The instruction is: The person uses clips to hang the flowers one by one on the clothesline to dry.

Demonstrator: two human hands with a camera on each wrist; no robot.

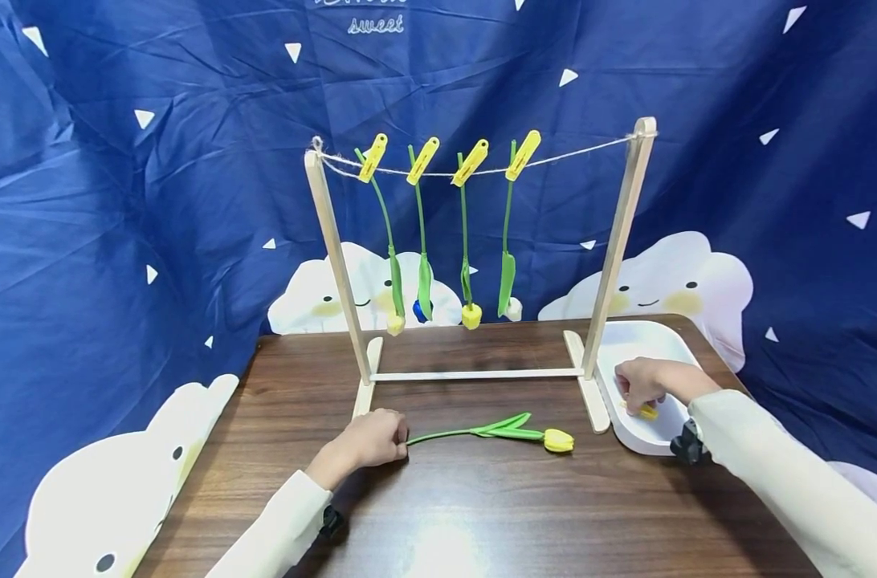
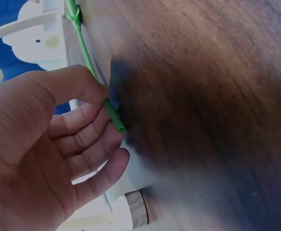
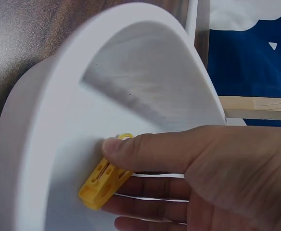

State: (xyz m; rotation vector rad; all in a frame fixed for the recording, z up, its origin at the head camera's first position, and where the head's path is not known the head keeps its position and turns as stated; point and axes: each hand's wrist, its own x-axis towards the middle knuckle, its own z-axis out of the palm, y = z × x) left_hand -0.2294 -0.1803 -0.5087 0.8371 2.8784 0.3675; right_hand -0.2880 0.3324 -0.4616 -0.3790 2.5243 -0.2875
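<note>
On the table lies a yellow artificial tulip, its bloom pointing right. My left hand pinches the end of its green stem between thumb and fingers, low over the wood. Inside the white tray at the right, my right hand holds a yellow clothespin, with the thumb on top and fingers beneath. Above, several tulips hang bloom-down from a string, each held by a yellow clothespin. Their blooms are yellow, blue and white.
A wooden frame with a left post and right post carries the string across the back of the brown table. Its right foot stands close beside the tray. Behind hangs a blue cloth with clouds.
</note>
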